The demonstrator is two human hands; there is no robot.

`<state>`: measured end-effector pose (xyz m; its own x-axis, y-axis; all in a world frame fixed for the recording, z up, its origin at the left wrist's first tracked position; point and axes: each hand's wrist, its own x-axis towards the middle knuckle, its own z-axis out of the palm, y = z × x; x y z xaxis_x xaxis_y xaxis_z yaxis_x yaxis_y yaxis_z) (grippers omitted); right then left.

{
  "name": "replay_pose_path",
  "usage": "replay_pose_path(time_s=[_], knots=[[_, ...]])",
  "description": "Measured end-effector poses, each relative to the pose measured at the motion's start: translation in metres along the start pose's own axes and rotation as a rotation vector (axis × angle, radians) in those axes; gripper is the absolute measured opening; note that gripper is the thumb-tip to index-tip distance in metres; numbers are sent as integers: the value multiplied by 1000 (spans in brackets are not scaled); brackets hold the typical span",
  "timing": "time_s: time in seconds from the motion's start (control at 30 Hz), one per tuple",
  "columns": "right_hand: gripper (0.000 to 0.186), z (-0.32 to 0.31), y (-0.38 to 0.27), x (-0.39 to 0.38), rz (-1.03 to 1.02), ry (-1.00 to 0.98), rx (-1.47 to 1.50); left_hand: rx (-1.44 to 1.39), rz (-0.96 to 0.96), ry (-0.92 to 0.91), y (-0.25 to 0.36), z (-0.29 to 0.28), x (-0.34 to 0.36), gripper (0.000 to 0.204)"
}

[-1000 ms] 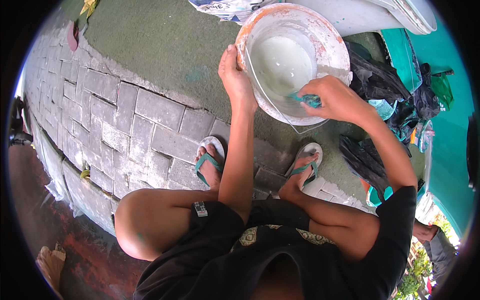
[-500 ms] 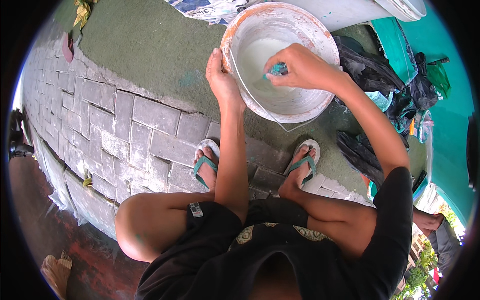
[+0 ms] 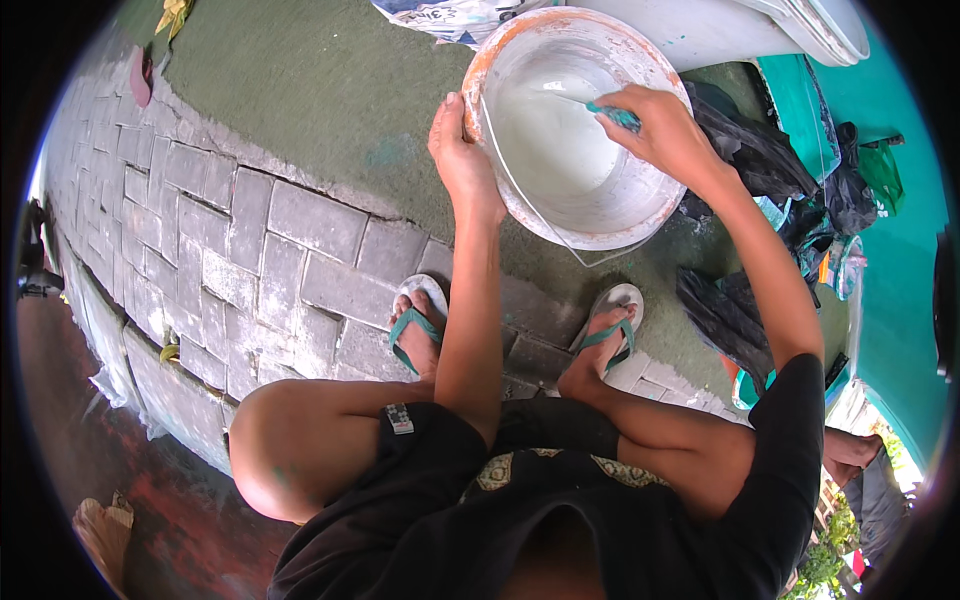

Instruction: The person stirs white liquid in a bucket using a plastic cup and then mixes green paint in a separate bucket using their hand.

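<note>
A wide white bucket with worn, orange-stained rim stands before me, whitish liquid inside it. Around the left side of its rim is my left hand, closed, thumb and fingers up. My right hand is over the bucket's right part, its fingers closed round the teal handle of a tool. A thin metal part runs from the handle toward the liquid; its end is partly under the surface, so I cannot tell the tool's kind. The bucket's wire handle hangs down on the near side.
Behind the bucket lie a printed sack and a large white container. Black plastic bags and a teal wall are on the right. Grey paving blocks and my sandalled feet are nearer me.
My right hand has moved from the bucket's middle toward its right side, tool still in it, and more of the metal part shows. The bucket appears slightly farther right in view.
</note>
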<state>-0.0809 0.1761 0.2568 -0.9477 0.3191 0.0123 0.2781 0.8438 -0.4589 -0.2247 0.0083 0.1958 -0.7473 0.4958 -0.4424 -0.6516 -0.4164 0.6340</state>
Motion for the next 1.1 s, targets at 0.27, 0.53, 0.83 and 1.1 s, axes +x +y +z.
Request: replay_pose_path(time_s=[0.27,0.53,0.83,1.1], knots=[[23,0,-35,-23,67,-137,132,6,6,51,1,-3,1,29],[26,7,-39,-5,128,-150,265,-21,-18,8,-2,1,-1,30],[27,2,-4,14,-4,62,-55,14,-3,40,0,3,-2,29],[26,17,-27,-1,-122,-131,91,-36,-19,5,-2,-7,4,28]])
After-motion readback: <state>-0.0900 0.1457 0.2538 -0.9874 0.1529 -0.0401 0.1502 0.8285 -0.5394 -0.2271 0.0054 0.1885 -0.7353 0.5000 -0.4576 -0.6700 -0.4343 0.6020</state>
